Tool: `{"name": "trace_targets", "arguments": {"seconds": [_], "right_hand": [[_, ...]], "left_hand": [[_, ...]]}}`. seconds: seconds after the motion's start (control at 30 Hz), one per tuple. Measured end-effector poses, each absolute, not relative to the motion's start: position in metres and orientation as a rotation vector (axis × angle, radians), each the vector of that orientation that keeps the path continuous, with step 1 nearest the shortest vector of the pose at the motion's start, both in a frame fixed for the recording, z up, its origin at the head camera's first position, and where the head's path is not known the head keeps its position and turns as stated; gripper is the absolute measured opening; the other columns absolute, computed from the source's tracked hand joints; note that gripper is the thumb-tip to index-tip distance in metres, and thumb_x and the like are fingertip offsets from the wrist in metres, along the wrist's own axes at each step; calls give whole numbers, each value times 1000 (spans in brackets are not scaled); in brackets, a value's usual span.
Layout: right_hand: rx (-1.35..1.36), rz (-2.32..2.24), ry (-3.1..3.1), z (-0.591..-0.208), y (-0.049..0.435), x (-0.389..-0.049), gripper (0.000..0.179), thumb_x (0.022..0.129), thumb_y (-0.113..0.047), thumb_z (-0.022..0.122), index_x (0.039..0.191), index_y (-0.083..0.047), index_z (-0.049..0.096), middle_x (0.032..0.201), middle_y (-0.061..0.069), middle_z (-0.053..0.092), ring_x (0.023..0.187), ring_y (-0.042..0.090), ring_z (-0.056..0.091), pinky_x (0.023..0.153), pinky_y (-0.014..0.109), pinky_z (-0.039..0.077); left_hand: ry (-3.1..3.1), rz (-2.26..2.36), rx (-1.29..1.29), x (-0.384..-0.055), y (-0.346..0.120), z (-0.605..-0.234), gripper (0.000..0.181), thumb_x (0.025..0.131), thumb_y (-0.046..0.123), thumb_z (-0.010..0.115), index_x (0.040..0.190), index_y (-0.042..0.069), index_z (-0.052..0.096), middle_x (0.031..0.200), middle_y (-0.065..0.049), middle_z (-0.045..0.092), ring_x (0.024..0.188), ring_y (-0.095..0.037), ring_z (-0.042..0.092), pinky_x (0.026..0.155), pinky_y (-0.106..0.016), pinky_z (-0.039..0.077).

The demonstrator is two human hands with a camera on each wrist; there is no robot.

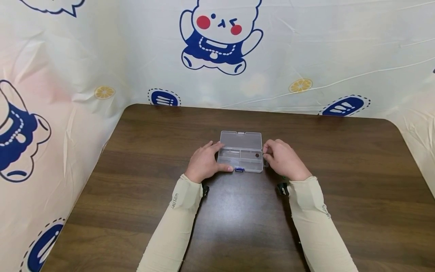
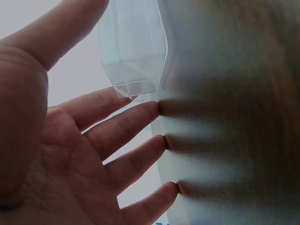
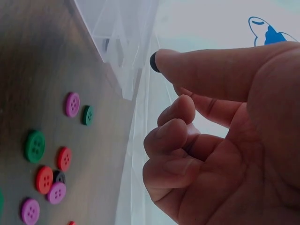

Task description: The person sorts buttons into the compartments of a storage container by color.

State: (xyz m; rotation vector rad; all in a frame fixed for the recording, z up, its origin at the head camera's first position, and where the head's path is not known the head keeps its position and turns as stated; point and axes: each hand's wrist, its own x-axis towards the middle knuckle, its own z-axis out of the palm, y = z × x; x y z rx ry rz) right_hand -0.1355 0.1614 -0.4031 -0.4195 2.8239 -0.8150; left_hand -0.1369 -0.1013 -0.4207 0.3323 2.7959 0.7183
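A clear plastic compartment box [image 1: 240, 140] lies on the table with its lid raised toward the back and a blue latch [image 1: 239, 169] at its front. My left hand [image 1: 204, 161] holds the box's left end, thumb along the front edge and index finger by the hinge; the other fingertips touch the table in the left wrist view. At the box's right side, my right hand [image 1: 283, 159] pinches a small black button [image 3: 153, 62] between thumb and index finger, the other fingers curled. One dark button [image 1: 256, 155] sits in the back right compartment.
Loose buttons lie on the table beside the box under my right hand: a green button [image 3: 35, 146], a red button [image 3: 44, 179], a purple button [image 3: 72, 104] and several more. A printed white cloth [image 1: 272, 87] hangs behind the wooden table [image 1: 153, 128].
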Motion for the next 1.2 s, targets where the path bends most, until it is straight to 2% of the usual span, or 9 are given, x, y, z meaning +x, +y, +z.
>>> {"name": "trace_targets", "arguments": {"seconds": [0.5,1.2], "right_hand": [[-437,-816,2820,-406,148,-138,3,94,-4,65,97,-3,63,86,8,55,82,25,51,71,37,45],[-421,-839,2800,-409,135,-143,5,96,-8,66,93,-7,62,89,9,55,83,25,52,73,38,45]], "left_hand": [[2812,713,350,-137,-102,-421,90,72,52,87,146,12,55,151,-8,50,146,-30,35,117,-53,29],[2820,719,357,-138,-102,-421,90,71,52,88,145,12,55,150,-9,51,146,-31,36,116,-53,31]]}}
